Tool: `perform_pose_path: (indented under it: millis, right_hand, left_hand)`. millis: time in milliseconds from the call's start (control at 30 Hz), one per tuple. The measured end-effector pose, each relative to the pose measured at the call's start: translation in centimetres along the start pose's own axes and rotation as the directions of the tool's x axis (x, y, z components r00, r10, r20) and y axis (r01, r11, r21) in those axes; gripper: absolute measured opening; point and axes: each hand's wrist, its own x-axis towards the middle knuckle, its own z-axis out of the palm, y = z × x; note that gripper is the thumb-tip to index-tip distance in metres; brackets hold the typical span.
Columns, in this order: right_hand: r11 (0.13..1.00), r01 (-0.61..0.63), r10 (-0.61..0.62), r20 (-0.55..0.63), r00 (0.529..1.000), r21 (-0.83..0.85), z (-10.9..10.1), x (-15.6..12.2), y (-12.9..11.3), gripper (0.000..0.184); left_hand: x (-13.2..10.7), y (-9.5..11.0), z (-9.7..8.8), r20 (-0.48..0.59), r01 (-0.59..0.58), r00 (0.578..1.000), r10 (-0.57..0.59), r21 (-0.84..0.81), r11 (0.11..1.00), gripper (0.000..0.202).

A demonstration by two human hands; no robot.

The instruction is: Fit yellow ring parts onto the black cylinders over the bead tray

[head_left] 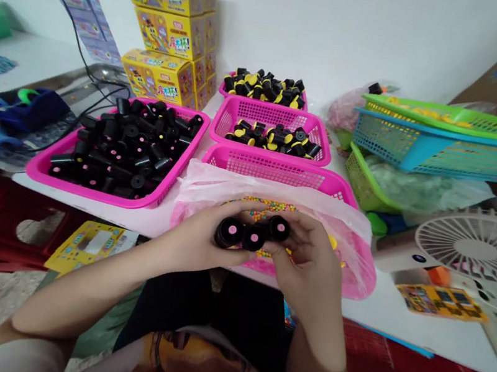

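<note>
My left hand (207, 233) is closed round two small black plastic cylinders (230, 232), their ends with pink dots turned toward me. A third black cylinder (278, 228) sits in my right hand (311, 252), gripped by thumb and fingers beside the other two. Both hands are over a pink basket (359, 276) lined with a pinkish plastic bag (320, 207). Small multicoloured beads (269, 205) lie in the bag, partly hidden behind my hands.
On the left, a pink basket (152, 199) is heaped with black cylinders. Black-and-yellow pieces fill two pink baskets (273, 114) behind. Yellow boxes (161, 81) are stacked by the wall. A fan (474, 247) and green and blue baskets (424, 148) stand on the right.
</note>
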Motion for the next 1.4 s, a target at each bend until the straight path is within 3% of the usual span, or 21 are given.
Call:
perform_pose_path:
  millis: [167,333,533,733,867,1067,1267,1400]
  right_hand:
    - [0.996,0.078,-0.077,0.021,0.997,-0.047,-0.3,0.2,0.2,0.041]
    - [0.985,0.157,-0.143,0.158,0.977,-0.077,-0.1,0.3,0.2,0.047]
    - [0.980,0.167,-0.119,0.354,0.928,-0.109,0.3,0.7,-1.2,0.069]
    - [0.924,0.298,-0.209,0.332,0.920,-0.241,1.1,1.3,-3.0,0.062]
    - [0.881,0.379,-0.270,0.356,0.895,-0.283,1.7,1.5,-3.3,0.038]
    - [0.847,0.438,-0.337,0.333,0.881,-0.301,2.1,1.9,-2.9,0.023]
    - [0.832,0.403,-0.323,0.257,0.911,-0.382,2.6,2.8,-2.8,0.025]
    - [0.835,0.387,-0.313,0.241,0.919,-0.392,2.6,2.9,-3.0,0.018]
  left_hand:
    - [-0.2,-0.5,0.7,-0.027,-0.066,0.998,0.065,-0.023,0.998,0.056]
    - [-0.2,-0.8,1.0,-0.042,-0.101,0.994,0.102,0.013,0.995,0.071]
    - [-0.1,-0.7,1.2,-0.095,-0.006,0.995,-0.003,-0.091,0.996,0.064]
    - [0.0,-0.8,1.3,-0.095,-0.032,0.995,0.024,-0.086,0.996,0.063]
    - [0.0,-0.8,0.9,-0.058,-0.043,0.998,0.038,-0.089,0.995,0.071]
    - [-0.4,-1.0,0.3,0.104,-0.008,0.994,0.034,-0.245,0.970,0.096]
    - [0.6,-1.5,0.9,0.008,-0.104,0.994,0.105,-0.114,0.988,0.094]
    - [0.9,-1.3,1.2,-0.023,-0.152,0.988,0.150,-0.156,0.976,0.102]
